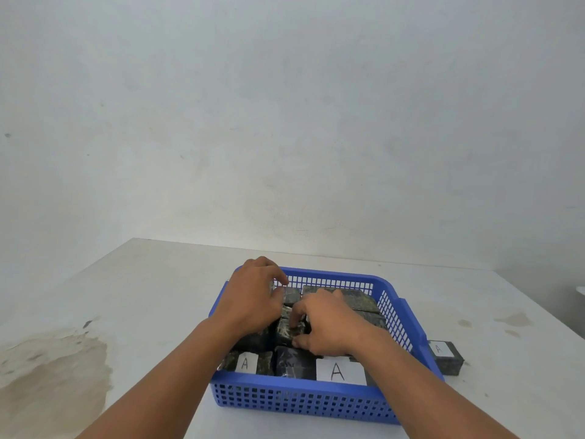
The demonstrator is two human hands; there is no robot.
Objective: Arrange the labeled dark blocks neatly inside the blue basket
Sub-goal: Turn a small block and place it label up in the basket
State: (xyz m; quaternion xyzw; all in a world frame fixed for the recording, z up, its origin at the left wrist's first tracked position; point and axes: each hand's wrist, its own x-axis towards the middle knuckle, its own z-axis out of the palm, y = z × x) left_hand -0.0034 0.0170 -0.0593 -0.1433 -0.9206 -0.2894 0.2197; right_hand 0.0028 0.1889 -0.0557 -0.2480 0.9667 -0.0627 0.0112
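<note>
Blue basket (304,399), dark blocks (292,364), both hands (253,299) inside

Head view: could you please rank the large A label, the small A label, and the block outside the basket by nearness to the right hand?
1. Large A label, just below the right hand, basket front.
2. Small A label, front-left in the basket.
3. Outside block, on the table right of the basket.

Perforated plastic basket (304,403); glossy film-wrapped blocks (292,364); matt stained table (126,312).
</note>
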